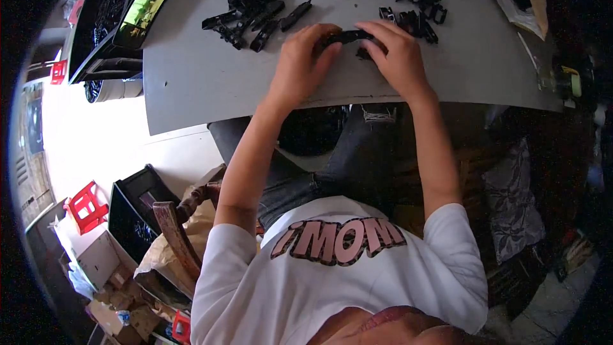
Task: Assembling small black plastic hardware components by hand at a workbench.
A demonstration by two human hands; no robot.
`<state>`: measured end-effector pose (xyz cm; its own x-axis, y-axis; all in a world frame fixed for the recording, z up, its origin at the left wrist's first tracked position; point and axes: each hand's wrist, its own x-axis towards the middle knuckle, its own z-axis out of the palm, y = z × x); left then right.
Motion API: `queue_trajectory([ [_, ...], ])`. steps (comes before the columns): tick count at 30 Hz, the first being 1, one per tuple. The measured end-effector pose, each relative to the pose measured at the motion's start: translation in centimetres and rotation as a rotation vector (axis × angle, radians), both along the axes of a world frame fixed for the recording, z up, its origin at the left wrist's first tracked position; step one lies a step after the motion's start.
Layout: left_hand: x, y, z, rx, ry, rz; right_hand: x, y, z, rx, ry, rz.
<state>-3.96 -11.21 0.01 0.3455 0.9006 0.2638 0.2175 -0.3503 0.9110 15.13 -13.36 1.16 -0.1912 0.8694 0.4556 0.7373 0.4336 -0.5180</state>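
Note:
Both of my hands are over the grey table (211,89), close to its near edge. A long, narrow black plastic part (347,37) spans the gap between them. My left hand (305,57) grips its left end between thumb and fingers. Its other end is pinched by my right hand (397,57), with another small dark bit visible under that thumb. The exact kind of part cannot be made out. A loose pile of similar black parts (246,9) lies beyond my left hand. A smaller group of black parts (418,22) sits just past my right fingers.
At the table's left, a phone with a lit screen (145,13) leans on a black crate (96,57). More black pieces line the far edge. A plastic bag (514,9) lies far right. A wooden chair arm (175,236), a black bin (137,211) and a red stool (87,207) stand lower left.

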Motion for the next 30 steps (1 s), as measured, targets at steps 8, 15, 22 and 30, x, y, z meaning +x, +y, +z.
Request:
queue_trajectory([
  [8,-1.0,0.8,0.9,0.439,0.381,0.190,1.7,-0.8,2.0,-0.279,0.357,-0.141],
  [15,-0.5,-3.3,4.1,-0.035,0.050,-0.318,-0.9,-4.7,4.1,-0.419,0.294,0.171],
  [22,-3.4,-4.4,1.6,-0.509,-0.366,-0.054,1.4,0.1,1.5,0.012,-0.159,-0.364],
  [30,-3.6,-4.4,0.1,-0.516,-0.358,-0.024,2.0,5.0,0.1,-0.020,-0.411,-0.323],
])
